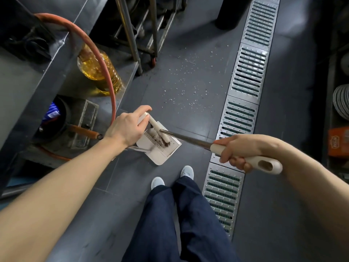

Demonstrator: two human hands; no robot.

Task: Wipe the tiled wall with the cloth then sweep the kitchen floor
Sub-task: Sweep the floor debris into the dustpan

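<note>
My right hand (239, 148) is shut on the cream grip of a broom (188, 138) whose metal shaft runs left to a white brush head with dark bristles. That head rests inside a white dustpan (160, 156) standing on the dark floor. My left hand (128, 127) grips the dustpan's cream handle top. Small white crumbs (185, 80) lie scattered on the floor beyond the dustpan. No cloth or tiled wall is in view.
A metal drain grate (239, 114) runs along the floor on the right. On the left stands a steel counter with a lower shelf holding an oil bottle (94, 70), an orange hose (105, 72) and a pan (58, 121). My feet (170, 176) stand just behind the dustpan.
</note>
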